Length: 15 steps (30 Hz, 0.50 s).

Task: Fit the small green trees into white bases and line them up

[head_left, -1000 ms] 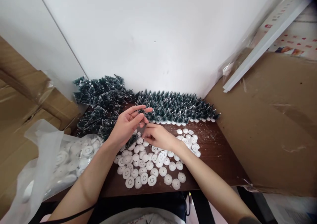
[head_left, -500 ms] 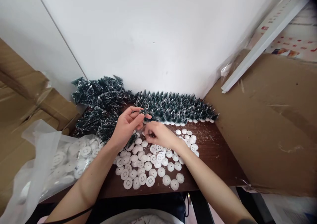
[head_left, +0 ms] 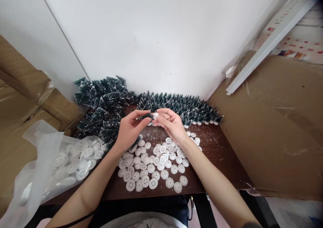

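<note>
Between the fingertips of my left hand (head_left: 132, 127) is a small green bristle tree (head_left: 145, 116), lying sideways. My right hand (head_left: 171, 123) pinches a white round disc (head_left: 155, 115) against the right end of that tree. Below both hands, many loose white discs (head_left: 150, 168) lie spread over the dark brown table. Behind them stand close rows of small snow-flecked trees (head_left: 176, 105) on white bases. A heap of loose trees (head_left: 101, 97) lies to the left of the rows.
A clear plastic bag of white discs (head_left: 73, 160) rests at the table's left. Cardboard boxes stand on the left (head_left: 30, 97) and right (head_left: 280, 120). A white wall (head_left: 151, 36) rises behind the table (head_left: 219, 157).
My right hand has moved up from the loose discs to my left fingertips, with a white disc now in its pinch. The tree in my left hand now points sideways.
</note>
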Available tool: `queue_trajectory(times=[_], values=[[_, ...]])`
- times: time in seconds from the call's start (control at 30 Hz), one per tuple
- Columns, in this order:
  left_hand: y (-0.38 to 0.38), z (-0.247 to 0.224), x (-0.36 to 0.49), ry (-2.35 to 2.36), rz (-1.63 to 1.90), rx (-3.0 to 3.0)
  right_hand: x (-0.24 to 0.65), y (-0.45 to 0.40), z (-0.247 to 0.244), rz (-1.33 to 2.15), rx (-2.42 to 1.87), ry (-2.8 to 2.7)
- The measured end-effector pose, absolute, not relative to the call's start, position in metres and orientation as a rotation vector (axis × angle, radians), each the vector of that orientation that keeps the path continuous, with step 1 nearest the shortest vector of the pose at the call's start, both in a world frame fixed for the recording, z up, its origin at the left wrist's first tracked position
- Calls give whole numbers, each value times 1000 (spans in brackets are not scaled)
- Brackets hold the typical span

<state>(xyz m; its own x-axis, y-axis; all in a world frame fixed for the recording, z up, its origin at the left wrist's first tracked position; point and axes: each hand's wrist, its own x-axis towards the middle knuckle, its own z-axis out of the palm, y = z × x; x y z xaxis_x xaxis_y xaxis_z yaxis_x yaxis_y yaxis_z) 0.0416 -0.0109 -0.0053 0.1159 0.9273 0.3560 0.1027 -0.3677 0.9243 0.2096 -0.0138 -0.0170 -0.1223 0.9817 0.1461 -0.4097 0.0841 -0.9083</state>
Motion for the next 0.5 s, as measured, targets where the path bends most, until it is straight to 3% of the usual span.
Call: queue_trajectory(times=[0.5], values=[[-11, -3, 39, 1094, 1342, 1745, 213, -12, -24, 1414, -732, -1035]])
